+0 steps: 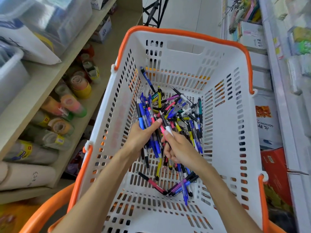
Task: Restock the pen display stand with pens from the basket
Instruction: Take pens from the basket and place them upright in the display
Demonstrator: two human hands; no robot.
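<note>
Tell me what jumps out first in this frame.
A white basket with orange handles fills the middle, with a heap of loose pens on its floor. Over the heap, the left hand grips a bundle of mostly blue pens, and the right hand pinches a white and black pen. Tape rolls lie on the shelf at left.

left hand [140, 137] gripping, right hand [179, 148] pinching
</note>
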